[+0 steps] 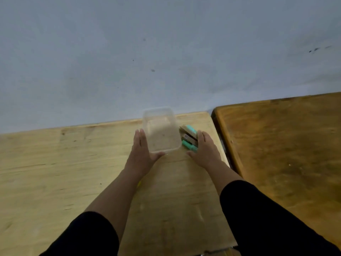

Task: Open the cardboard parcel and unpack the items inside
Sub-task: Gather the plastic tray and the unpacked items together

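Observation:
A clear plastic container (162, 134) stands at the far edge of the light wooden table (55, 163) and looks empty. My left hand (142, 152) lies flat against its left side with straight fingers, the thumb along its near edge. Just right of the container sits a small pile of green and tan items (189, 137), blurred. My right hand (206, 150) rests against the right side of that pile, fingers extended and thumb spread toward the container. A brown cardboard surface (177, 200) lies under both forearms, reaching to the near edge of the view.
A darker wooden table (286, 145) adjoins on the right, with a narrow gap between the two. A pale grey wall (166, 52) rises directly behind the tables. Bare light wood stretches to the left of my arms.

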The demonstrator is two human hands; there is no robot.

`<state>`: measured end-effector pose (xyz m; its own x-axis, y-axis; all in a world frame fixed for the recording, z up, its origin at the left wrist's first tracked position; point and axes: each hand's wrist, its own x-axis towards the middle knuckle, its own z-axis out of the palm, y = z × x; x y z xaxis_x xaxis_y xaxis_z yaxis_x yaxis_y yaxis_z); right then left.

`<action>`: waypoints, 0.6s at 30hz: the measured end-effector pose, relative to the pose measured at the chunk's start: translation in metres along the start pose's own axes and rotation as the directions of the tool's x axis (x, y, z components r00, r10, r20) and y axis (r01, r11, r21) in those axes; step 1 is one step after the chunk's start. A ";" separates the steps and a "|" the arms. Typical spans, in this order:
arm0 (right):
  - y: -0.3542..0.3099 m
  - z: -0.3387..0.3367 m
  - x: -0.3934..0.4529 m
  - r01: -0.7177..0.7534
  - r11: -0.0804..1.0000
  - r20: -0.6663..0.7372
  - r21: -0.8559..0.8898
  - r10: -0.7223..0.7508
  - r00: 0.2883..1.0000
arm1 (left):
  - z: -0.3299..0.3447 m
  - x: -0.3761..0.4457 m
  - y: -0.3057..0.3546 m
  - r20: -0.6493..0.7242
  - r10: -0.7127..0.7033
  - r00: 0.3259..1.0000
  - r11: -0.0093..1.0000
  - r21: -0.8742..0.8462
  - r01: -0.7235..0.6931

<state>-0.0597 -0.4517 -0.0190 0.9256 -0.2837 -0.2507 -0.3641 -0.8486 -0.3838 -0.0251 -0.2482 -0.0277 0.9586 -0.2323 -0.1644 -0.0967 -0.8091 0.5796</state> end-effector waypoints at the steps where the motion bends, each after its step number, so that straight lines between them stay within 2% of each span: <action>1: 0.001 0.003 0.005 0.007 1.000 -0.001 0.005 -0.007 1.000 | 0.001 0.002 -0.002 -0.008 0.002 1.000 0.999 -0.032 -0.002; 7: 0.005 0.009 0.020 0.021 1.000 0.008 -0.008 -0.021 1.000 | 0.004 0.002 0.003 0.002 -0.034 0.999 0.995 -0.090 0.034; 15: 0.007 0.011 0.020 -0.056 0.992 0.020 0.112 0.054 0.998 | 0.003 0.002 0.004 0.054 -0.091 0.994 0.993 -0.066 0.095; 18: 0.002 0.007 0.021 -0.049 0.981 -0.047 0.189 0.059 0.997 | 0.002 0.002 0.004 0.058 -0.078 0.995 0.993 -0.086 0.083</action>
<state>-0.0413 -0.4565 -0.0313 0.9063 -0.3542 -0.2305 -0.4222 -0.7338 -0.5322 -0.0240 -0.2532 -0.0277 0.9461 -0.1993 -0.2553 0.0065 -0.7763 0.6303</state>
